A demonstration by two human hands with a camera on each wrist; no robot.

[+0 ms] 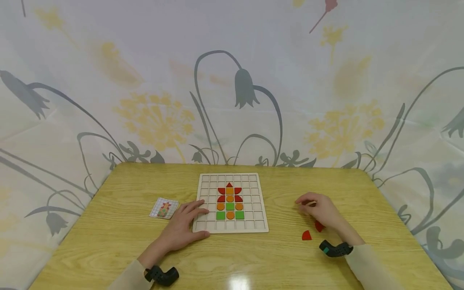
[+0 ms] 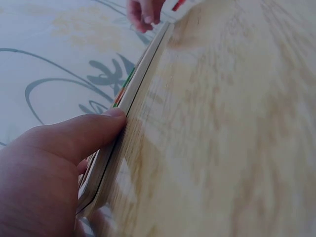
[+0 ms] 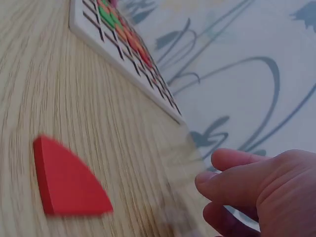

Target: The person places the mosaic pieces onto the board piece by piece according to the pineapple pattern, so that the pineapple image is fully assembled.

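A white gridded board (image 1: 253,225) lies mid-table with red, orange and green tiles set in a figure. My left hand (image 1: 185,225) rests at its lower left corner, fingers stretched over the left edge and the thumb (image 2: 94,131) against the near edge. To the right, my right hand (image 1: 320,209) hovers over the table, fingers loosely bent, with no piece visible between them. Near it lies a red quarter-circle tile (image 1: 306,235), seen large in the right wrist view (image 3: 71,182). Another red tile (image 1: 319,226) is partly hidden under the right hand.
A small pattern card (image 1: 164,208) showing a similar coloured figure lies left of the board, beside my left hand. The wood-grain table (image 1: 119,189) meets a flower-printed cloth (image 1: 232,121) at its back edge.
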